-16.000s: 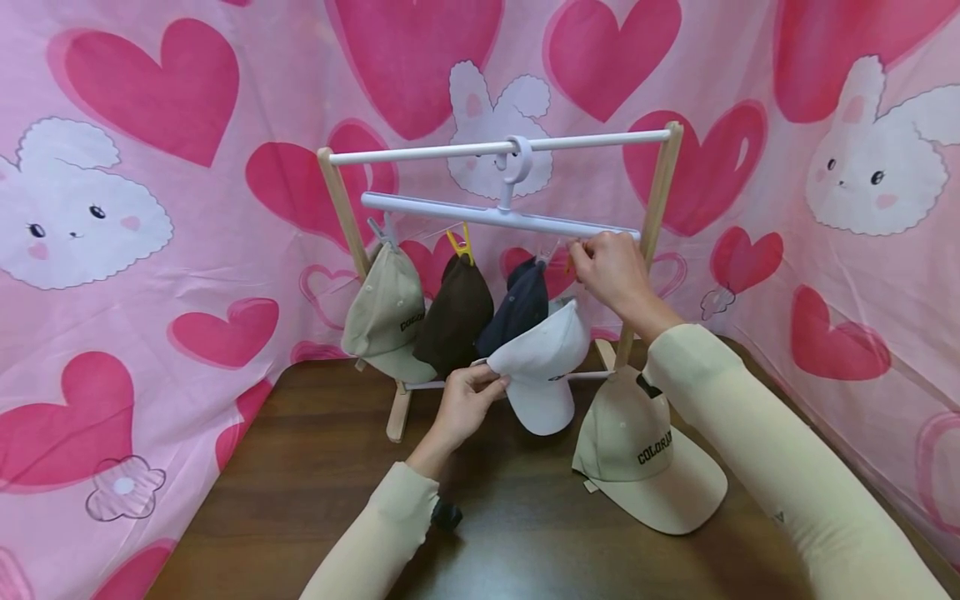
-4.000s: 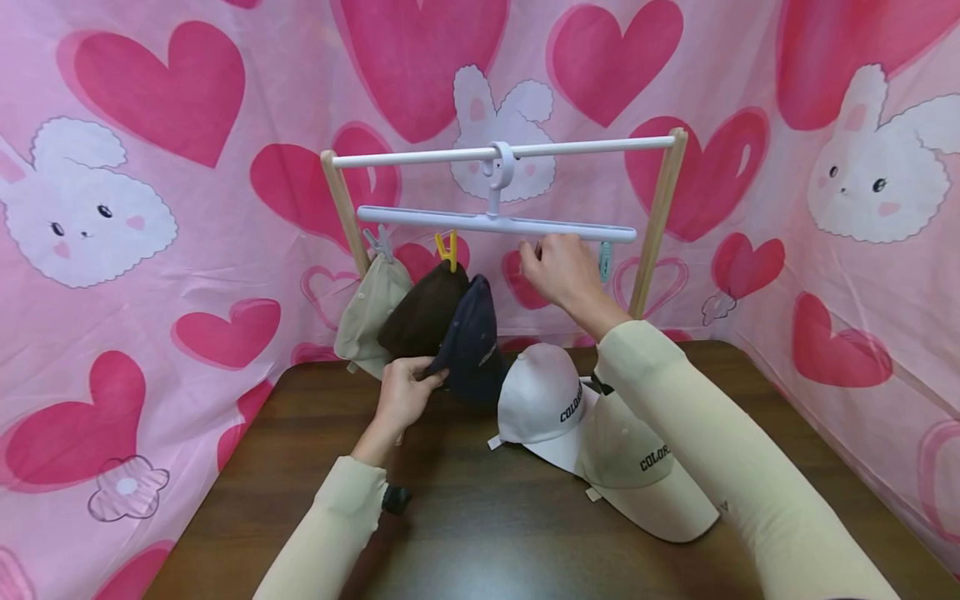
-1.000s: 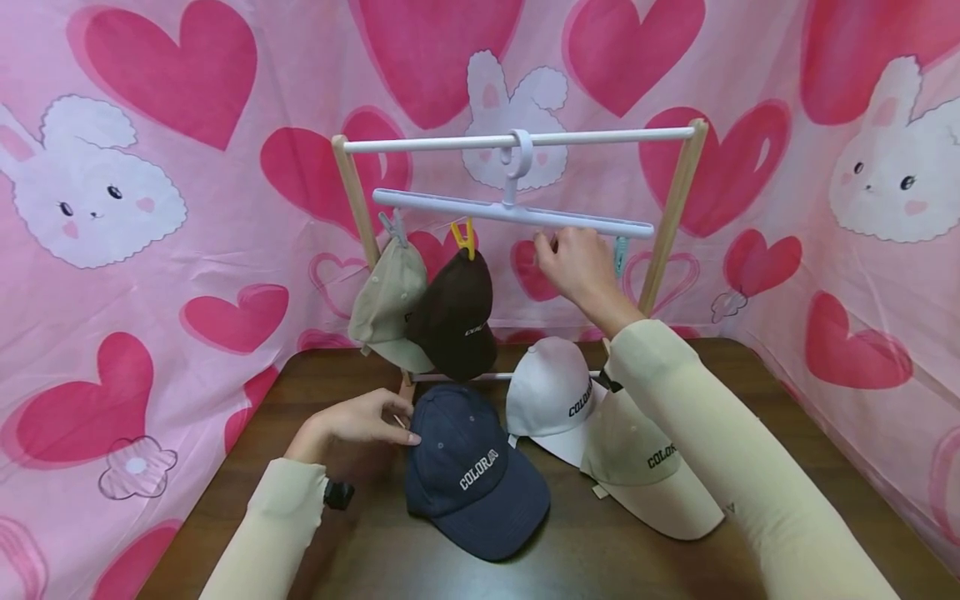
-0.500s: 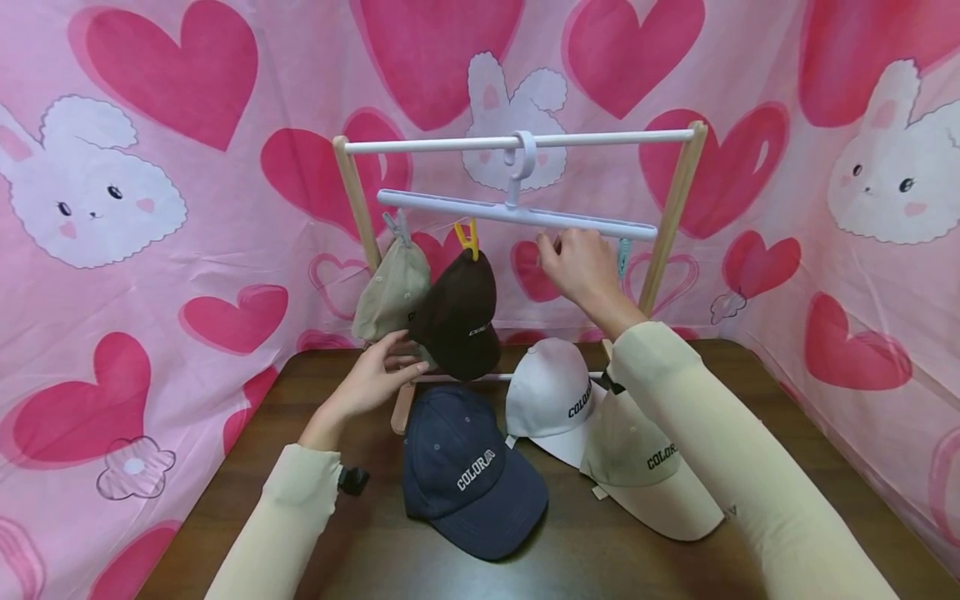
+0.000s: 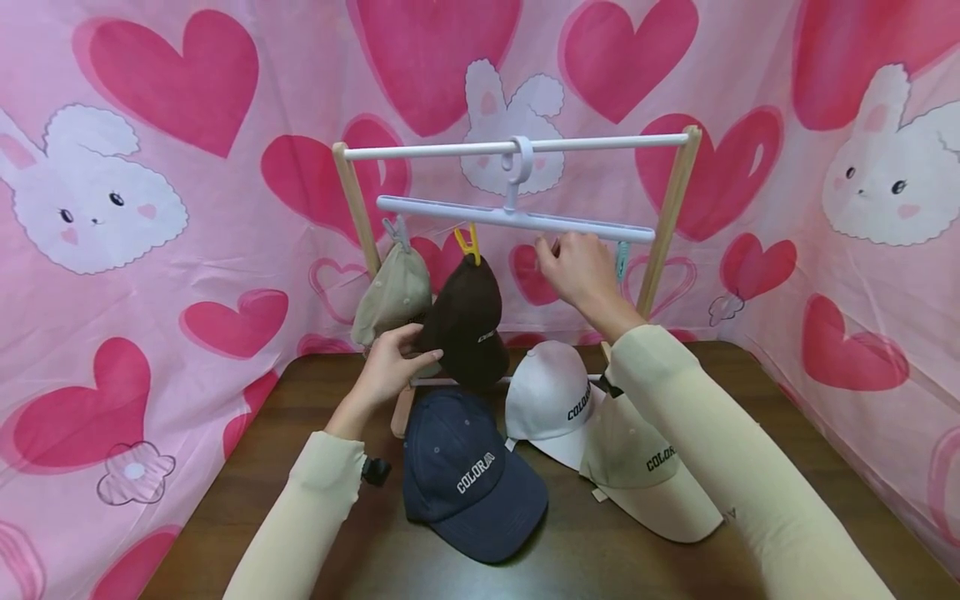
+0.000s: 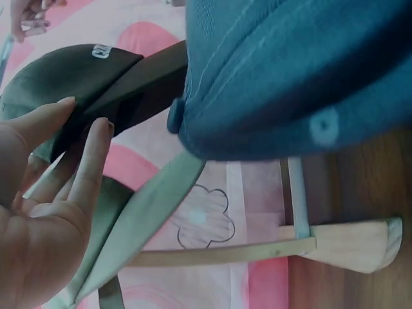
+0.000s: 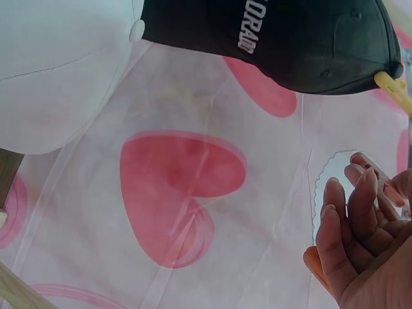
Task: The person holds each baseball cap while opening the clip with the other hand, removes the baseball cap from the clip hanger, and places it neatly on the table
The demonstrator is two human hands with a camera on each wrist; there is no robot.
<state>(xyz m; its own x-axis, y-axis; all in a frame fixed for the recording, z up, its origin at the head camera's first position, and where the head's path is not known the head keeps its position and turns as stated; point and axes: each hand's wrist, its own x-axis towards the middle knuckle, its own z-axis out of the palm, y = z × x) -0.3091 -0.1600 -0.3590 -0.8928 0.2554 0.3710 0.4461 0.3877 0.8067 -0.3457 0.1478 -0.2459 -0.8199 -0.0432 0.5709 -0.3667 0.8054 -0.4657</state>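
Observation:
My left hand point(image 5: 390, 362) grips the lower edge of a dark brown cap point(image 5: 467, 321), thumb on its outside and fingers behind. This cap hangs tilted from a yellow clothespin point(image 5: 468, 247). Just below the hanger bar point(image 5: 517, 219), my right hand point(image 5: 577, 262) has its fingers curled; in the right wrist view an orange clothespin point(image 7: 313, 265) pokes out beneath them. The rest of that clip is hidden by the hand. A beige cap point(image 5: 393, 292) hangs at the left from a grey clothespin point(image 5: 397, 232), partly behind the brown one.
On the wooden table point(image 5: 315, 533) sit a navy cap point(image 5: 472, 475), a white cap point(image 5: 551, 396) and another beige cap point(image 5: 648, 467), partly under my right forearm. A teal clothespin point(image 5: 622, 260) hangs near the bar's right end. The rack's wooden posts point(image 5: 669, 221) flank the hanger.
Within the last second my left hand left the navy cap on the table and rose to the brown cap, which shifted slightly right. Earlier, the white and navy caps came down from the hanger.

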